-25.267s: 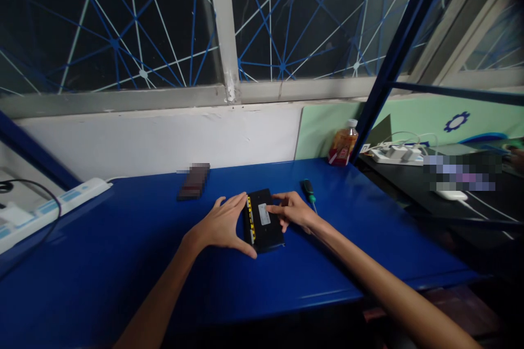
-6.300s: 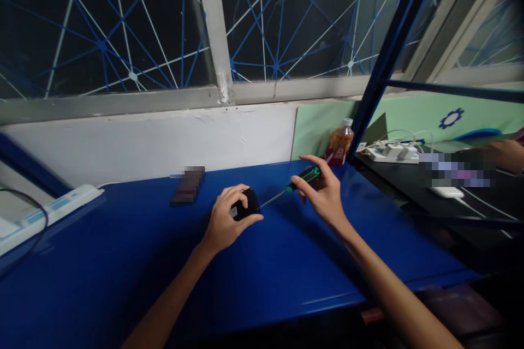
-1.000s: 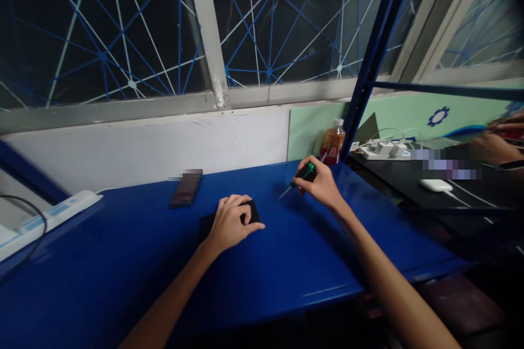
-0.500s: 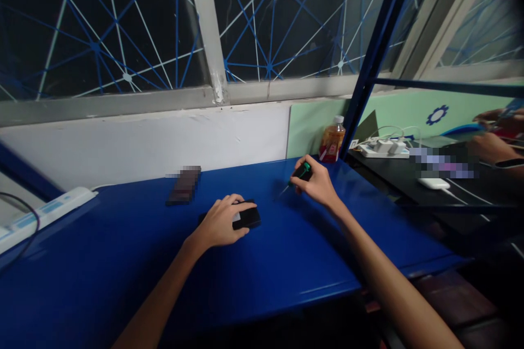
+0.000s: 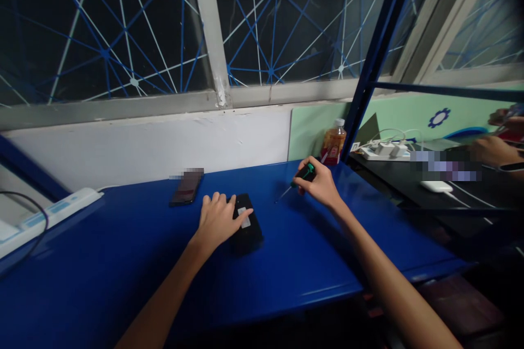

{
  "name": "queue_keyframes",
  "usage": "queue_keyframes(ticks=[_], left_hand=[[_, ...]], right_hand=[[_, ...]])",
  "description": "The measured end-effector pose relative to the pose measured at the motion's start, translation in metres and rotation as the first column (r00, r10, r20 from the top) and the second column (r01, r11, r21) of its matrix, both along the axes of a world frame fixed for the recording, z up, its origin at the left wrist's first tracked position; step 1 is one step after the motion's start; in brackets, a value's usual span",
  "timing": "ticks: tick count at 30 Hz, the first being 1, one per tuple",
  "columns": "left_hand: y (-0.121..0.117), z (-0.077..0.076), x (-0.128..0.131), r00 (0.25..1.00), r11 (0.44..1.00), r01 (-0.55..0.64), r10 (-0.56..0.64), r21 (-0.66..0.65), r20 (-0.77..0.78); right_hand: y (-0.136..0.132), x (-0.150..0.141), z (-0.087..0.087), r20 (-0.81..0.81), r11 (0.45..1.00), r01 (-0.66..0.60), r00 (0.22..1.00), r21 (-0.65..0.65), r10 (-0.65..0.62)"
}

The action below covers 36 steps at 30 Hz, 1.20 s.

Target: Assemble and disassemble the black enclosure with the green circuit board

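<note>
A flat black rectangular device [image 5: 252,232] with a pale label lies on the blue table, its kind unclear. My left hand [image 5: 216,218] rests over its left side, fingers apart. The thumb reaches across the label, and the hand hides part of the device. To the right, my right hand [image 5: 317,182] is closed around the black and green handle of a screwdriver [image 5: 305,174]. Its thin shaft points down and left toward the tabletop, apart from the device.
A phone-like dark slab [image 5: 188,188] lies behind my left hand. A white power strip [image 5: 53,212] is at the left edge. A drink bottle [image 5: 333,142] stands at the back right, beside a blue frame post [image 5: 374,49]. Another person's hands [image 5: 491,147] work at the neighbouring black table [image 5: 393,185].
The black device has turned from lying crosswise to pointing more toward me, and more of its label shows. My left hand's fingers have spread. The right hand keeps the screwdriver in nearly the same place.
</note>
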State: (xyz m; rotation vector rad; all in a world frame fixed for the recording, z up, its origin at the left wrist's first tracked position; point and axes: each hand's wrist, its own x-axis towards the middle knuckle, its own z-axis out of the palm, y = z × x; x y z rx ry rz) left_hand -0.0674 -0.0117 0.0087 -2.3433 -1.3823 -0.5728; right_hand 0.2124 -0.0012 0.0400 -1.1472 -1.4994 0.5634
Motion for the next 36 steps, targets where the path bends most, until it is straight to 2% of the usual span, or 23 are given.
queue_keyframes(ticks=[3,5,7,10,12,14,17,19,24,27,31,36], left_hand=[[0.001,0.000,0.000,0.998,0.996,-0.069,0.069,0.052,0.009],[0.002,0.002,0.000,0.997,0.997,-0.054,0.051,0.050,0.055],[0.002,0.003,0.001,0.991,0.996,0.088,-0.088,0.008,0.099],[0.000,0.001,0.008,0.931,0.929,0.357,-0.345,-0.099,0.117],[-0.001,-0.002,0.015,0.905,0.895,0.423,-0.410,-0.140,0.118],[-0.003,-0.005,0.020,0.907,0.895,0.419,-0.406,-0.155,0.106],[-0.004,-0.008,0.021,0.941,0.936,0.334,-0.323,-0.116,0.099],[-0.004,-0.008,0.021,0.949,0.952,0.294,-0.280,-0.082,0.146],[-0.005,-0.005,0.026,0.862,0.934,0.349,-0.289,-0.074,0.416],[-0.007,-0.005,0.031,0.806,0.918,0.386,-0.290,-0.087,0.516],[-0.007,-0.006,0.032,0.767,0.914,0.400,-0.298,-0.062,0.568],[-0.006,-0.007,0.031,0.772,0.909,0.415,-0.332,-0.034,0.542]], right_hand=[[0.000,0.001,0.001,-0.028,1.000,-0.006,1.000,0.007,0.006],[0.000,0.001,0.002,-0.051,1.000,-0.013,0.999,0.007,0.013],[0.000,0.001,0.003,-0.074,1.000,-0.027,0.997,0.004,0.027],[-0.001,0.000,0.004,-0.122,0.998,-0.066,0.990,0.003,0.066],[-0.001,0.000,0.005,-0.174,0.995,-0.102,0.979,0.002,0.101],[-0.001,-0.001,0.006,-0.232,0.990,-0.138,0.963,-0.002,0.134],[-0.001,-0.001,0.007,-0.315,0.983,-0.183,0.934,-0.008,0.172],[-0.001,-0.002,0.008,-0.367,0.977,-0.212,0.910,-0.014,0.193],[-0.003,-0.010,0.009,-0.456,0.959,-0.282,0.859,-0.041,0.233],[-0.005,-0.018,0.008,-0.481,0.946,-0.319,0.838,-0.052,0.256],[-0.007,-0.025,0.006,-0.494,0.933,-0.356,0.821,-0.055,0.284],[-0.009,-0.025,0.007,-0.490,0.934,-0.355,0.820,-0.028,0.297]])
